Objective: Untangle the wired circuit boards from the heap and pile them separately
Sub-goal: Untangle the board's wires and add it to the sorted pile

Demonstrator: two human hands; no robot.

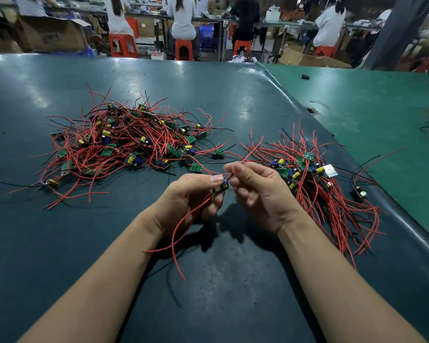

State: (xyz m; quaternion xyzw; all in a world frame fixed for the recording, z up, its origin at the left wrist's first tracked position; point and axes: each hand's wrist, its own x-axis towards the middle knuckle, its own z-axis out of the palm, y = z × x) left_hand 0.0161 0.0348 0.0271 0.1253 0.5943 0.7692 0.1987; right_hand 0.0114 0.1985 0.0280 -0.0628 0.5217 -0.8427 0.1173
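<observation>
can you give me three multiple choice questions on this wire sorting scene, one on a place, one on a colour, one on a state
1. Where does the sorted pile lie, seen from the person?
A. to the right of the hands
B. behind the big heap
C. on a stool

2. What colour are most of the wires?
A. white
B. red
C. purple

3. What is the left hand doing?
A. lying flat on the table
B. holding a small circuit board
C. reaching into a box

Answers:
1 A: the sorted pile lies right of both hands, and the tangled heap lies left on the table.
2 B: red wires fill both piles, with only a few black ones.
3 B: the left hand has a grip on a small circuit board, while the right hand pinches its red wire.
</observation>
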